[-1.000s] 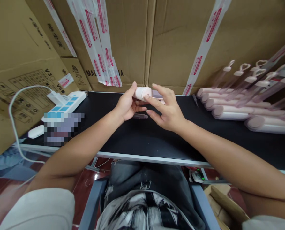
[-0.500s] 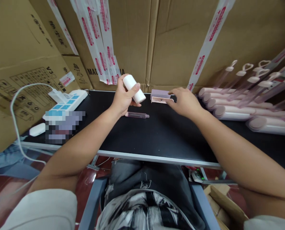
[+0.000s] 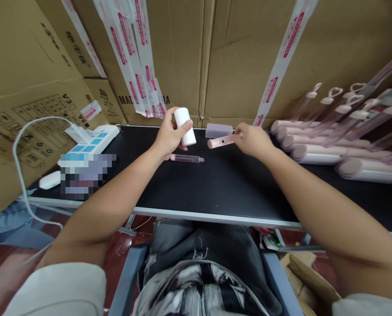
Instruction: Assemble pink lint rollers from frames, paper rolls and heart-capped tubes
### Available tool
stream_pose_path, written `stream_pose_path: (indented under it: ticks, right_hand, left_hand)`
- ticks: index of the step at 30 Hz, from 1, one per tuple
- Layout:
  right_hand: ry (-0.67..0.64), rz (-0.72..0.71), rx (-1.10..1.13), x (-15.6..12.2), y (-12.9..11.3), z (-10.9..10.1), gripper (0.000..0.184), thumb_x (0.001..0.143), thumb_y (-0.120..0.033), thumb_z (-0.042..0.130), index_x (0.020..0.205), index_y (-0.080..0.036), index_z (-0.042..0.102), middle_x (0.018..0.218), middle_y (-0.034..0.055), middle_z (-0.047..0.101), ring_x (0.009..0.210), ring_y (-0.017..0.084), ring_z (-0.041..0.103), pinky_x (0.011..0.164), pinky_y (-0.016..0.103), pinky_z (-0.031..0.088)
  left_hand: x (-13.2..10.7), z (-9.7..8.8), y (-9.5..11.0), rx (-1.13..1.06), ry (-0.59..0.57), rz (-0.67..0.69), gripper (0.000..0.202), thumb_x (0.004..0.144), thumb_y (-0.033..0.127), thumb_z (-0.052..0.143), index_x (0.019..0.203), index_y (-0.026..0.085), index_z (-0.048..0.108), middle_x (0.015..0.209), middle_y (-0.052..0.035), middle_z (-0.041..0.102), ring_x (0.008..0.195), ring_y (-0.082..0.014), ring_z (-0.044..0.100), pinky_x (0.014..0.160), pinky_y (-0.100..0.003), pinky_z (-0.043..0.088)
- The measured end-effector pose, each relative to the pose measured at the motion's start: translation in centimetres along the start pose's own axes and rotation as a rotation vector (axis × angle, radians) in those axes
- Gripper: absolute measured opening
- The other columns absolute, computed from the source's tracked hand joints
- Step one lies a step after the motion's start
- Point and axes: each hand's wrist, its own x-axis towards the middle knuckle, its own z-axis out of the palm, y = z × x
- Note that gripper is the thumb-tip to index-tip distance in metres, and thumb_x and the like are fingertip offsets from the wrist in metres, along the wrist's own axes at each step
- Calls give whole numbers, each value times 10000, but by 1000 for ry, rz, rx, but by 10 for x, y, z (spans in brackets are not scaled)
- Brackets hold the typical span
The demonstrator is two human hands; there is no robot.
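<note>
My left hand is closed around a white cylinder, held tilted above the black table. Just below that hand lies a clear pinkish tube with a pink end at its left. My right hand pinches the right end of a pale pink bar that has a small dark round hole in it. Behind the bar, against the cardboard, rests a lilac block-shaped piece. The fingertips of my right hand are partly hidden.
Several pink-and-white cylinders and clear tubes with heart-shaped loops crowd the right side. At the left lie a power strip with a white cable and a white case. Cardboard walls the back.
My right hand has taken hold of the pink bar and drawn it away from the lilac piece, towards me. The white cylinder in my left hand has turned more upright.
</note>
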Motion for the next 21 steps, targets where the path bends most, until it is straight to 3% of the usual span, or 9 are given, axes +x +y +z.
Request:
stream_pose_path:
  ticks: [3, 7, 10, 13, 17, 21]
  right_hand:
    - [194, -38, 133, -5, -5, -12, 265, 979, -260, 571, 1174, -191, 736, 1049, 171, 811, 1009, 373, 753, 899, 477, 563]
    - [351, -123, 409, -15, -19, -17, 57, 931, -280, 612, 893, -251, 642, 1039, 117, 795, 950, 298, 754, 862, 449, 602]
    - [274, -140, 709, -23, -33, -11, 93, 873, -232, 612, 871, -268, 526, 1035, 82, 797, 820, 247, 764, 700, 393, 603]
    - [229, -134, 906, -28, -48, -5, 171, 845, -199, 593, 888, -286, 452, 828, 23, 742, 649, 204, 686, 585, 352, 541]
    - [148, -68, 1104, -33, -62, -3, 172, 817, -201, 602, 895, -289, 476, 644, -46, 556, 537, 171, 527, 504, 317, 447]
    - [170, -15, 1116, -35, -68, -3, 106, 848, -219, 603, 830, -275, 514, 657, -31, 522, 595, 173, 520, 537, 314, 460]
  left_hand:
    - [-2, 2, 1, -33, -17, -36, 638, 888, 523, 876, 1408, 332, 561, 1035, -18, 696, 711, -144, 700, 643, -285, 611]
    - [-6, 6, 3, -66, -74, -86, 558, 925, 520, 838, 1370, 310, 575, 1023, -20, 709, 680, -133, 689, 593, -252, 583]
    - [-12, 12, 4, -71, -116, -95, 560, 919, 522, 846, 1364, 310, 580, 1029, -27, 724, 694, -140, 700, 585, -239, 579]
    - [-20, 19, 5, -80, -173, -111, 580, 900, 526, 863, 1363, 318, 583, 1031, -26, 731, 675, -140, 697, 569, -238, 577]
    - [-32, 29, 7, -79, -223, -136, 640, 856, 532, 905, 1369, 333, 577, 954, -3, 714, 613, -137, 682, 533, -239, 557]
    - [-40, 35, 8, -71, -228, -144, 680, 843, 543, 917, 1383, 333, 561, 944, -9, 725, 635, -156, 698, 558, -259, 572]
